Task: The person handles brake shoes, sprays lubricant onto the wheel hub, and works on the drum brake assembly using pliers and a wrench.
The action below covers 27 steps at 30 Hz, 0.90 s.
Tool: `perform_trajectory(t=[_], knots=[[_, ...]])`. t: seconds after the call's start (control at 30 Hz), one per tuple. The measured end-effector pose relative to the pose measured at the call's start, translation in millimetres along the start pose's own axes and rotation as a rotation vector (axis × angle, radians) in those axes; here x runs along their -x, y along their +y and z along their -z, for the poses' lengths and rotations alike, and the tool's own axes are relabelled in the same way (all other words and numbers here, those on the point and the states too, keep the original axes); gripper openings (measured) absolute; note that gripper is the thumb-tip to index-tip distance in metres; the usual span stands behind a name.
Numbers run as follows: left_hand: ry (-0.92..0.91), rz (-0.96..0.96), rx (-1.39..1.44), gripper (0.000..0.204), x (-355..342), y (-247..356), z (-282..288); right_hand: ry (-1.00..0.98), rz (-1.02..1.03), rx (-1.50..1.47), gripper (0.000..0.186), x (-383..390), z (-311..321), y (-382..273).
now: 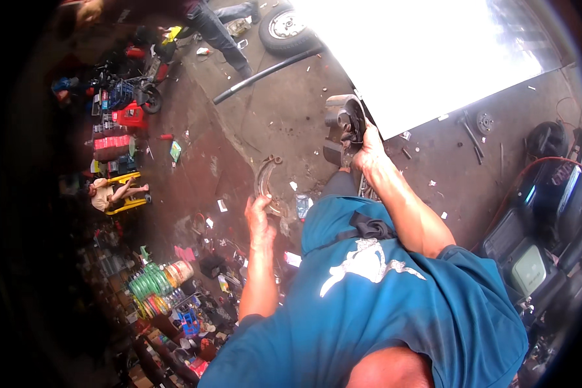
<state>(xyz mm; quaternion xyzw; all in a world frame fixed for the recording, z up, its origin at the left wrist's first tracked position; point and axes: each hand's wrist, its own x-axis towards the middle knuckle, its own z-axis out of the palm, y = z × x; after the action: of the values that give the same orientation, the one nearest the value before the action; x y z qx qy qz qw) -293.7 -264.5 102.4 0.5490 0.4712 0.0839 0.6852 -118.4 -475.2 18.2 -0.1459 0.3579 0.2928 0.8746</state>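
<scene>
My left hand (261, 216) is closed on a curved, bare metal shoe-like part (264, 176) with a looped upper end, held upright at the middle of the view. My right hand (368, 147), higher and to the right, grips a dark, bulkier assembly of curved metal pieces (345, 116) beside the edge of a bright white panel (420, 58). The two parts are apart. Below them are my teal shirt and dark shorts, and a clear plastic container (302, 205) lies on the floor between my hands.
A loose wheel (284, 29) and a long bar (265, 72) lie ahead. A standing person's legs (220, 39) are at the top; another person (107, 193) sits at left among goods and green coils (145, 281). Rods (473, 139) and a dark scooter (546, 200) are at right.
</scene>
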Motion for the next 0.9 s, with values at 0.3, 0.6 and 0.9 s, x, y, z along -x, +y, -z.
perform_trajectory(t=[0.3,0.6,0.9], knots=[[0.039,0.004,0.053,0.024,8.3,0.1,-8.2,0.002,-0.071,-0.355,0.025,-10.0,8.4,-10.8],[0.076,-0.267,-0.311,0.021,-5.6,-4.7,-18.5,0.311,-0.007,-0.285,0.021,-16.1,10.7,-17.8],[0.142,-1.035,-1.04,0.043,-18.6,3.4,-60.7,0.043,-0.135,-0.351,0.042,-52.5,72.7,-11.5]])
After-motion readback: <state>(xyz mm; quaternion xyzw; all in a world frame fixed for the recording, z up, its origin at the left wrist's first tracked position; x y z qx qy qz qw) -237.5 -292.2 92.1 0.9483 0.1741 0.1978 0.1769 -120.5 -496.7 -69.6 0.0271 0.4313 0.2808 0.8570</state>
